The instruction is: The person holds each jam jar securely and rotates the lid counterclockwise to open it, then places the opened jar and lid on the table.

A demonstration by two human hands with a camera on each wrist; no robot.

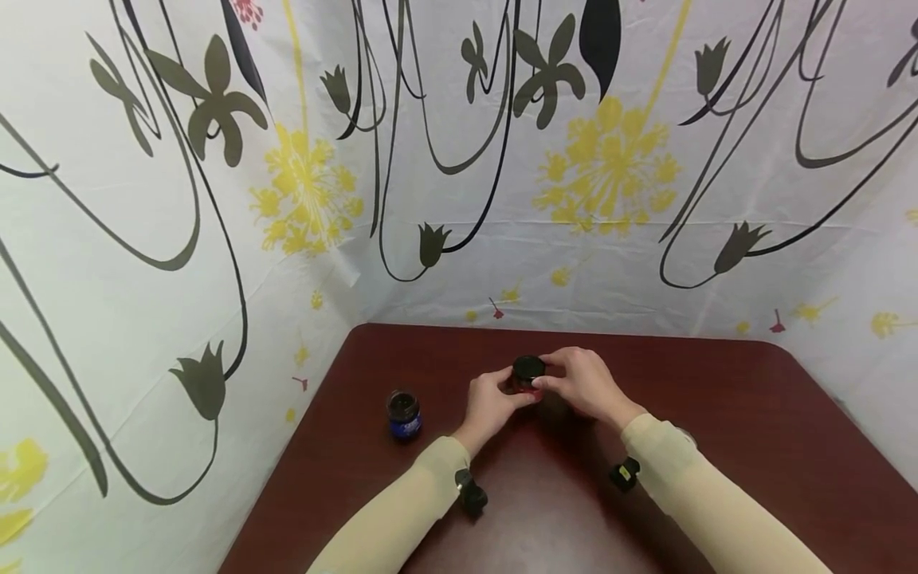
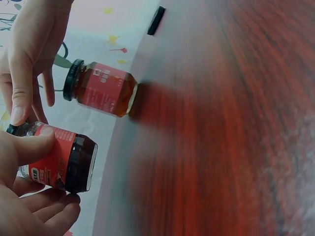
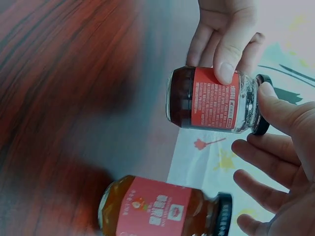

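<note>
My left hand [image 1: 495, 401] grips a small glass jar [image 3: 216, 101] with a red label and dark contents, thumb across the label. On its black lid [image 1: 529, 366] my right hand [image 1: 584, 383] has thumb and forefinger at the rim, pinching it; the other fingers are spread away in the right wrist view. The lid sits on the jar's mouth. Close by stands a second jar [image 2: 104, 88] with a pinkish-red label, amber contents and a black lid; in the head view it is hidden.
An open jar [image 1: 405, 416] with a blue label stands on the dark red table [image 1: 445, 351] left of my hands. A loose black lid [image 2: 156, 20] lies on the table in the left wrist view. A patterned white sheet [image 1: 459, 191] hangs behind the table and along its left.
</note>
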